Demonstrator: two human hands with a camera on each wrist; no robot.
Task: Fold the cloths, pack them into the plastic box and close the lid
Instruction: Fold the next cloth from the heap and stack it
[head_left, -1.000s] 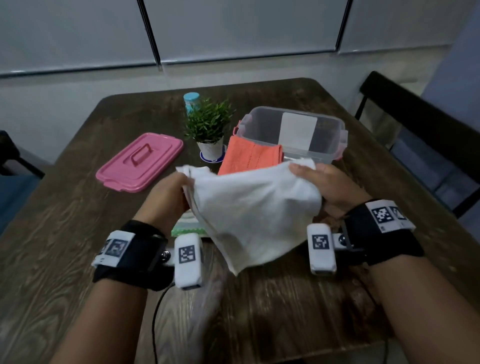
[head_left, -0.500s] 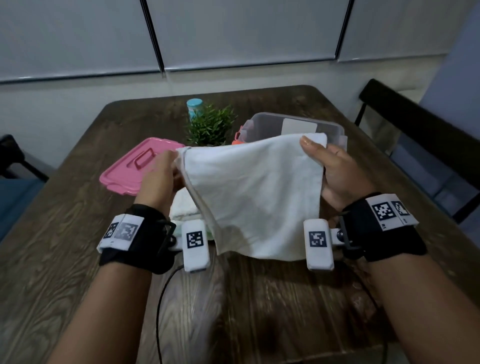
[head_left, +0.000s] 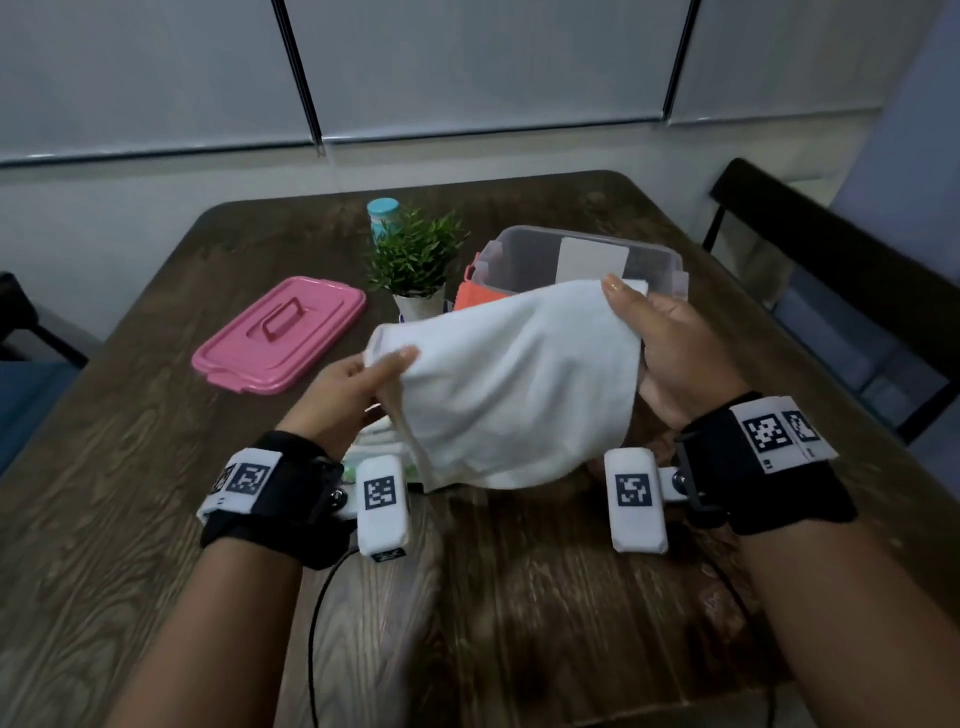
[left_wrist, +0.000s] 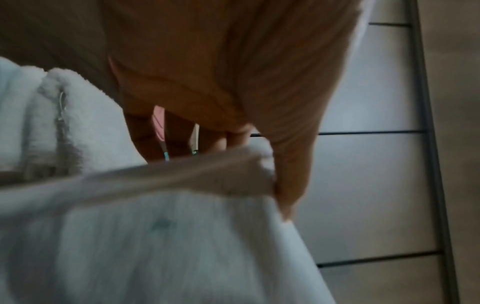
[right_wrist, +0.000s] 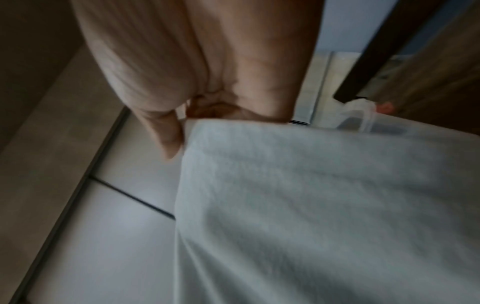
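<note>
Head view: white cloth (head_left: 511, 395) held up off the table, near side of the plastic box (head_left: 524, 254). Left hand (head_left: 345, 395) pinches its left corner; right hand (head_left: 670, 348) grips the right corner. Box looks empty; orange cloth (head_left: 480, 296) lies against its near left wall, outside. Pink lid (head_left: 280, 332) off, well left of the box. More cloths lie under the left hand.

Left wrist view: thumb clamps a hem.

Right wrist view: fingers grip the edge. Folding barely begun; packing and closing remain.
</note>
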